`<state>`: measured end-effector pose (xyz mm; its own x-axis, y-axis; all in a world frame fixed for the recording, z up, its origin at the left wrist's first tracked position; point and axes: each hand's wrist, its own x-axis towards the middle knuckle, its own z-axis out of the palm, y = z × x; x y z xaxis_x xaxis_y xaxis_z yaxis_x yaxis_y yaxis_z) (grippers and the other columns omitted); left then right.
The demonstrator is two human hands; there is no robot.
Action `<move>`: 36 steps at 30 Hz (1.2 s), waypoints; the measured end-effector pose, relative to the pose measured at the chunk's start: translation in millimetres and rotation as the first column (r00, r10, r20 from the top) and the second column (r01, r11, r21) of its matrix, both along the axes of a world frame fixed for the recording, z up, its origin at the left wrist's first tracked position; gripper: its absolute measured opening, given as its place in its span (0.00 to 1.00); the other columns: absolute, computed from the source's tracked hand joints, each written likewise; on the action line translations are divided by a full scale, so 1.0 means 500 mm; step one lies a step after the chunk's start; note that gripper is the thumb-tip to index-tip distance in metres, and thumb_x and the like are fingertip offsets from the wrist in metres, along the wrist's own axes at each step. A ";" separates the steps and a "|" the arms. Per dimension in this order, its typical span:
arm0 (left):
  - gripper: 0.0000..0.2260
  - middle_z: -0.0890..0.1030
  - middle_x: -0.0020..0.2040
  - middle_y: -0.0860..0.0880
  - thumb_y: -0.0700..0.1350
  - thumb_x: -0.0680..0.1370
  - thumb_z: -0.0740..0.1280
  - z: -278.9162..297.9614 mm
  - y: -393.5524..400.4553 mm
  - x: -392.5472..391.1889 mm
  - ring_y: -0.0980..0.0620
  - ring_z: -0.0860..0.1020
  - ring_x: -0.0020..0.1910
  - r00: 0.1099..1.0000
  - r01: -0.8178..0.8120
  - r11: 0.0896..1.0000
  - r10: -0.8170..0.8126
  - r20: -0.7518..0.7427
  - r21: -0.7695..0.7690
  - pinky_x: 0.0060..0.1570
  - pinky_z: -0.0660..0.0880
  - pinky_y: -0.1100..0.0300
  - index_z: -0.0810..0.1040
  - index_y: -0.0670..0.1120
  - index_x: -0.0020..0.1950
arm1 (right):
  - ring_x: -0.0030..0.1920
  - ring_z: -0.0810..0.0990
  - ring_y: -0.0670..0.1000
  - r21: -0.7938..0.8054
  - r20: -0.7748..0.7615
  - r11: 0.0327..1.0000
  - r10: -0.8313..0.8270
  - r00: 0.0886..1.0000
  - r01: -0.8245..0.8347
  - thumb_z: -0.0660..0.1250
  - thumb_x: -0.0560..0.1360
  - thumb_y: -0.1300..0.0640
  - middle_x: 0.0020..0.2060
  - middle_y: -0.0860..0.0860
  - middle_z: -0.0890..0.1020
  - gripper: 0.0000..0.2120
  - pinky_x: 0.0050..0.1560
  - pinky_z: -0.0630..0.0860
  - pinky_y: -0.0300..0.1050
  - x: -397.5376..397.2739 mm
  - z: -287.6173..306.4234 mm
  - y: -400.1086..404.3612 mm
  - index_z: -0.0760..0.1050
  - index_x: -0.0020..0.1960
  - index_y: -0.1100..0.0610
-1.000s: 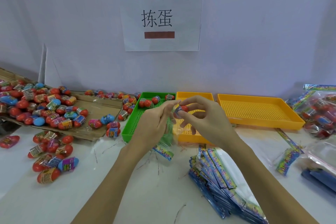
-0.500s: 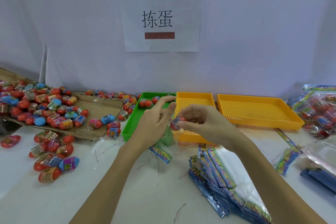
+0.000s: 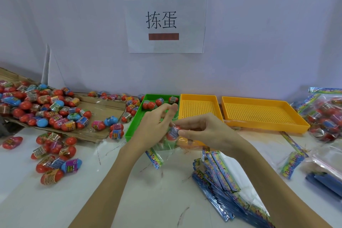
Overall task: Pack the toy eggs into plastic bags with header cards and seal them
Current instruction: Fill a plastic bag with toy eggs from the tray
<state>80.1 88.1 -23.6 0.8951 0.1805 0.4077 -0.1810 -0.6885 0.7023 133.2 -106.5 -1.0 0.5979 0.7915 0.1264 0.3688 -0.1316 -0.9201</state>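
Note:
My right hand (image 3: 205, 131) pinches a red toy egg (image 3: 173, 132) with a printed label, right at the mouth of a clear plastic bag (image 3: 166, 147). My left hand (image 3: 155, 127) holds the bag's upper edge, its fingers spread above the egg. The bag hangs down to the table, and its colourful header card (image 3: 154, 159) lies at the bottom end. Many more toy eggs (image 3: 46, 109) lie heaped on flattened cardboard at the left, and a few sit in the green tray (image 3: 135, 126).
Two orange perforated trays (image 3: 262, 114) stand at the back right. A stack of flat bags with header cards (image 3: 222, 179) lies by my right forearm. Packed bags of eggs (image 3: 327, 114) pile up at the far right. Loose eggs (image 3: 55, 155) sit on the table's left side.
Both hands have moved down towards the table. My right hand brought the egg lower, to the bag's mouth, and my left hand's fingers spread apart.

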 end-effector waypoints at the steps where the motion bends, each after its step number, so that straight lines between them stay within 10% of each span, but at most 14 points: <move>1: 0.32 0.80 0.32 0.64 0.71 0.79 0.49 0.002 0.000 0.000 0.66 0.76 0.28 1.000 0.006 1.000 -0.006 -0.015 -0.004 0.29 0.70 0.73 0.80 0.51 0.62 | 0.46 0.86 0.43 0.003 0.010 1.000 -0.015 1.000 0.015 0.72 0.80 0.57 0.53 0.41 0.87 0.13 0.46 0.81 0.38 0.002 -0.001 -0.001 0.84 0.60 0.41; 5: 0.27 0.85 0.40 0.56 0.79 0.71 0.60 0.021 0.023 -0.012 0.57 0.80 0.31 0.941 0.139 0.965 -0.199 -0.273 -0.223 0.35 0.76 0.67 0.80 0.61 0.56 | 0.50 0.86 0.45 0.015 0.027 0.996 -0.086 0.996 0.086 0.71 0.80 0.55 0.52 0.42 0.88 0.14 0.57 0.81 0.43 0.021 0.001 -0.015 0.83 0.60 0.38; 9: 0.20 0.88 0.52 0.46 0.57 0.74 0.78 0.034 0.058 -0.025 0.50 0.86 0.40 0.868 0.198 0.841 -0.389 -0.309 -0.503 0.45 0.80 0.63 0.81 0.58 0.64 | 0.58 0.84 0.41 0.039 -0.007 0.993 -0.109 0.994 0.110 0.70 0.78 0.48 0.53 0.43 0.88 0.14 0.54 0.80 0.37 0.036 0.015 -0.036 0.83 0.63 0.41; 18: 0.21 0.88 0.50 0.47 0.52 0.72 0.78 0.030 0.036 -0.021 0.54 0.86 0.47 0.908 0.119 0.812 -0.323 -0.269 -0.572 0.46 0.78 0.65 0.83 0.52 0.64 | 0.55 0.86 0.48 0.073 -0.083 0.996 -0.043 0.996 0.049 0.75 0.77 0.50 0.53 0.47 0.88 0.10 0.54 0.82 0.40 0.026 0.001 -0.019 0.86 0.58 0.48; 26: 0.23 0.84 0.62 0.38 0.52 0.70 0.79 0.024 0.044 -0.014 0.40 0.80 0.61 0.930 0.003 0.644 -0.284 -0.235 -0.765 0.72 0.69 0.32 0.85 0.45 0.63 | 0.58 0.85 0.49 0.179 -0.199 0.960 -0.179 0.964 0.215 0.76 0.75 0.48 0.54 0.48 0.87 0.10 0.62 0.80 0.51 0.037 -0.011 -0.016 0.86 0.57 0.46; 31: 0.19 0.85 0.59 0.37 0.44 0.75 0.75 0.018 0.040 -0.010 0.39 0.85 0.57 0.928 0.026 0.534 -0.327 -0.178 -0.845 0.52 0.85 0.48 0.82 0.38 0.64 | 0.57 0.85 0.50 0.205 -0.249 0.955 -0.160 0.955 0.214 0.77 0.73 0.50 0.52 0.49 0.88 0.10 0.56 0.82 0.43 0.026 -0.014 -0.007 0.87 0.54 0.47; 36: 0.19 0.85 0.60 0.38 0.44 0.76 0.75 0.016 0.036 -0.008 0.39 0.84 0.60 0.935 0.007 0.519 -0.307 -0.179 -0.855 0.59 0.82 0.45 0.82 0.40 0.65 | 0.50 0.87 0.47 0.160 -0.135 0.954 -0.232 0.963 0.253 0.74 0.77 0.55 0.49 0.46 0.88 0.08 0.47 0.82 0.37 0.019 -0.015 -0.001 0.86 0.56 0.47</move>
<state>76.4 106.0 -15.5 0.9827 0.1443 -0.1159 0.0756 0.2588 0.9630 142.8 -106.9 -8.5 0.7874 0.5924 0.1702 0.2381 -0.0378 -0.9705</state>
